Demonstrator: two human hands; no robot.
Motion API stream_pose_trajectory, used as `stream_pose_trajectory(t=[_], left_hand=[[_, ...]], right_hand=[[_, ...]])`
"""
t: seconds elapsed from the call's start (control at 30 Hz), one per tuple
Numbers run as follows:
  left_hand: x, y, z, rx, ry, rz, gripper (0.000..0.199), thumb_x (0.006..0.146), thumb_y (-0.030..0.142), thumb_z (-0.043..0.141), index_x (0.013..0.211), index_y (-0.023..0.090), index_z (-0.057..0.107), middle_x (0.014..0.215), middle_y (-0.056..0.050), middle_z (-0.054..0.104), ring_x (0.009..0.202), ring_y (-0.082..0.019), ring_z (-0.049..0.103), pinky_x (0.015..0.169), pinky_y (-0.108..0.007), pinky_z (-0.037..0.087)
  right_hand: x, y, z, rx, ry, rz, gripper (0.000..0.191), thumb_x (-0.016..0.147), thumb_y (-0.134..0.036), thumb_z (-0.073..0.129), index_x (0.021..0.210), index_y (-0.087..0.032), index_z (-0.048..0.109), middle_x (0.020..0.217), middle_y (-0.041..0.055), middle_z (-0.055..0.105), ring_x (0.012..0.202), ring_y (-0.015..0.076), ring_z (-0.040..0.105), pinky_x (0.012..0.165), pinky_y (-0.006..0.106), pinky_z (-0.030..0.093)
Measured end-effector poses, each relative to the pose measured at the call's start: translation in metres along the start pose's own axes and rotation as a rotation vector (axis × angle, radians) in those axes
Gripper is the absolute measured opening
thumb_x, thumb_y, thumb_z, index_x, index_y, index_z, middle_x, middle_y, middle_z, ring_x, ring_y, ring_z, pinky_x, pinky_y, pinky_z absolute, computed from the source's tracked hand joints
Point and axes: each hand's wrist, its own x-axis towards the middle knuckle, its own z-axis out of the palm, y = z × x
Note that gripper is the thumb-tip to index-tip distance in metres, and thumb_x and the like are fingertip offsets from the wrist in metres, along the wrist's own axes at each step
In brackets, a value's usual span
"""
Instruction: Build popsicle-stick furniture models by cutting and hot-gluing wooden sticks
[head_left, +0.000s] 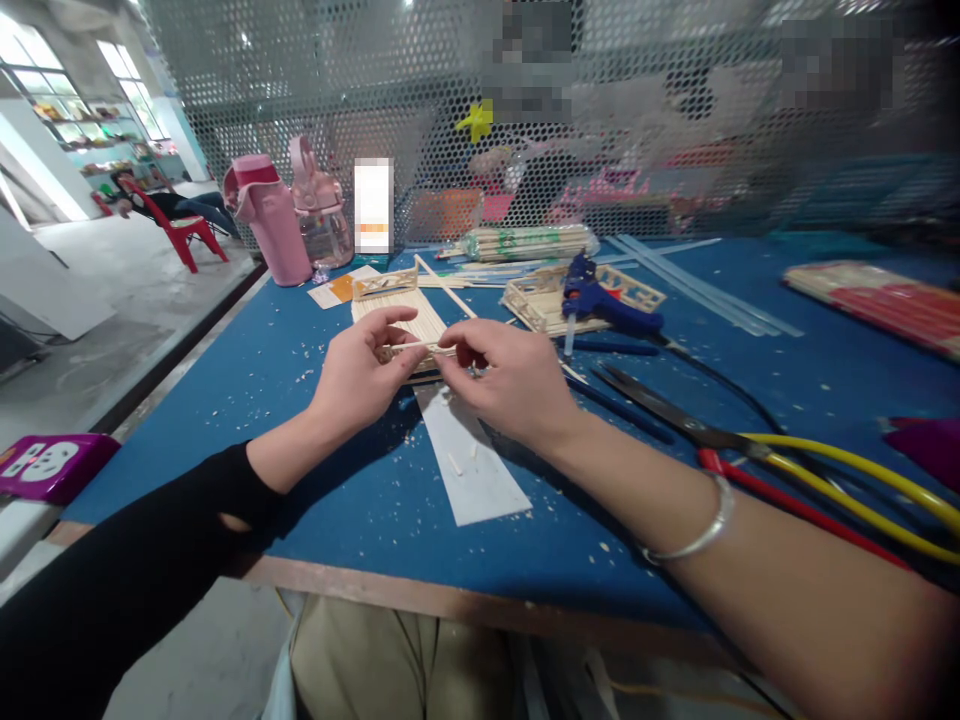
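the left hand (352,365) and the right hand (517,375) come together near the middle of the frame. each grip is pinched on a thin stick (433,348) of wood, which lies sideways between the fingertips. it is at the near end of a little wooden model (405,312), made of many sticks laid side by side. a small fence (386,284) stands at the far end of the model. the fingers hide some of the near end.

just below the hands, a white paper (480,480) lies on the blue worktop (337,530), with small bits of wood on it. a long stick (444,285) slants just above the hands. right of the middle is a second wooden model (540,308), with a blue glue gun (619,312) beside it.

lower right, there are big scissors (701,432) with yellow handles. in the upper right, long clear strips (697,285) lie in a bunch. at the top middle is a bag of sticks (529,243). a pink bottle (274,230) stands in the upper left, and a purple socket box (64,465) is at the left edge. far back in the upper left, a person sits on a red chair (187,232).
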Motion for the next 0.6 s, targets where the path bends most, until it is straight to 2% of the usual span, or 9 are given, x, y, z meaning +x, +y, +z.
stream_pose_trajectory(t=[0.2,0.33,0.4,0.5,0.6], left_hand=[[0.0,0.0,0.0,-0.032,-0.01,-0.018,0.035,0.079,0.018,0.065,0.112,0.013,0.059,0.083,-0.004,0.069,0.074,-0.013,0.064,0.068,-0.026,0.049],[0.0,-0.002,0.0,-0.025,-0.026,-0.004,0.034,0.079,0.019,0.065,0.112,0.012,0.059,0.084,-0.005,0.07,0.074,-0.013,0.064,0.068,-0.027,0.05],[0.0,-0.004,-0.001,-0.037,-0.015,0.021,0.031,0.081,0.023,0.064,0.111,0.013,0.06,0.091,-0.007,0.071,0.081,-0.015,0.066,0.073,-0.029,0.051],[-0.002,-0.003,-0.005,0.002,0.127,0.118,0.021,0.087,0.024,0.058,0.104,0.014,0.063,0.102,-0.01,0.071,0.092,-0.017,0.066,0.083,-0.032,0.051],[-0.01,0.007,-0.009,0.117,0.254,0.269,0.017,0.088,0.022,0.055,0.099,0.013,0.065,0.096,-0.009,0.072,0.084,-0.016,0.065,0.077,-0.029,0.051]], right_hand=[[0.003,-0.003,0.007,-0.096,-0.028,-0.021,0.015,0.084,-0.022,0.053,0.079,-0.018,0.067,0.075,0.0033,0.07,0.068,0.015,0.06,0.062,0.027,0.039],[0.004,-0.004,0.005,-0.063,-0.03,0.015,0.015,0.083,-0.024,0.055,0.077,-0.019,0.068,0.068,0.0013,0.069,0.06,0.013,0.059,0.057,0.025,0.038],[0.004,-0.003,0.003,-0.029,-0.023,0.027,0.015,0.084,-0.024,0.056,0.08,-0.019,0.069,0.066,0.0003,0.069,0.056,0.012,0.058,0.054,0.025,0.037],[0.002,-0.001,-0.006,-0.008,0.02,-0.008,0.016,0.086,-0.024,0.055,0.085,-0.018,0.069,0.068,0.0004,0.07,0.055,0.0115,0.059,0.054,0.025,0.039],[0.0,-0.002,-0.016,-0.047,0.049,-0.11,0.017,0.09,-0.024,0.052,0.088,-0.017,0.067,0.073,0.0015,0.072,0.057,0.0115,0.061,0.054,0.024,0.04]])
